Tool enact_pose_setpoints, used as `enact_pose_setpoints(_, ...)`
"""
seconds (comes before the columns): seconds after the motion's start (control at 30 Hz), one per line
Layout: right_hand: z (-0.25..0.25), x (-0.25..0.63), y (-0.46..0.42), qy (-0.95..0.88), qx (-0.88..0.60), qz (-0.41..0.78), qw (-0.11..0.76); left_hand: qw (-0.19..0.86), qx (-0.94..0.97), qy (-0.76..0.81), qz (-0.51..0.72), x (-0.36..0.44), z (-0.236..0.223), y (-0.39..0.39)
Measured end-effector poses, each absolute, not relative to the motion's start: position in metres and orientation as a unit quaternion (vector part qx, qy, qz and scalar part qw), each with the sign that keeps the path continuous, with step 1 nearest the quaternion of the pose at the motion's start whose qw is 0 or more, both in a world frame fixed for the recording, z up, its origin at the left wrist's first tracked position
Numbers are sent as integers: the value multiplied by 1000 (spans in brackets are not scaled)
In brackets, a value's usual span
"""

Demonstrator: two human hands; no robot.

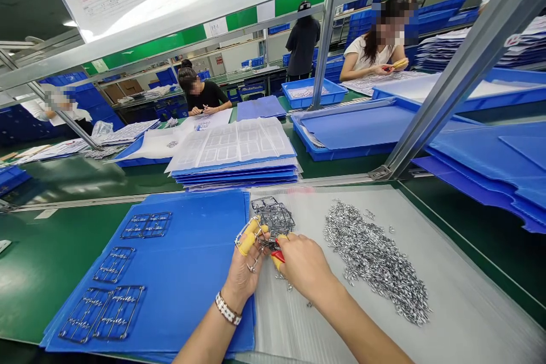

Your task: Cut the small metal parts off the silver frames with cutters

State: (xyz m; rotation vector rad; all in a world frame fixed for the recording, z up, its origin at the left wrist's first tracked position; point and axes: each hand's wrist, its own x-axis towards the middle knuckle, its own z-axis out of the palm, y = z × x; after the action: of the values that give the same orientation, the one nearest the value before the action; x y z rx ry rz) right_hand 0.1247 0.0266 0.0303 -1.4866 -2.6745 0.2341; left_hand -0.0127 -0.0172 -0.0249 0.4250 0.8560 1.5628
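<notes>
Via remote feed I counted approx. 5 dark frames laid flat on the blue sheet, prob. to avoid tangling, then the L hand pinching 1 silver frame, prob. steadying it, the R hand clenched nearby round 1 red-handled pliers, and 1 heap of small metal pcs.

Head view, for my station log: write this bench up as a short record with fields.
Left hand: holds a wire frame
Right hand: grips red-handled pliers
Blue sheet: more frames lying on its left part
Pale sheet: heap of small metal pieces at right, piled frames just beyond the hands
Behind: stacked sheets, blue trays, co-workers
</notes>
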Motion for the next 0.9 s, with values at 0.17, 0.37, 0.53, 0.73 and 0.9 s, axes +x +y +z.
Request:
enact_pose_setpoints(0.17, 24, 163, 22, -847, -503, 125, 122, 598, 314, 410, 613, -13, -16, -20)
enact_pose_setpoints(0.37, 1, 217, 18, -738, -503, 285, 348, 404, 678, 523, 322, 1, 10, -17)
enact_pose_setpoints(0.53, -13, 232, 19, -681, -533, 341, 370, 268, 755, 547, 242, 8, 28, 2)
enact_pose_setpoints(0.73, -20, 231, 20, -676, -516, 380, 363, 176, 754, 586, 241, -4, 37, 37)
enact_pose_setpoints(0.9, -12, 222, 17, -688, -500, 418, 320, 149, 749, 626, 157, -11, 12, 62)
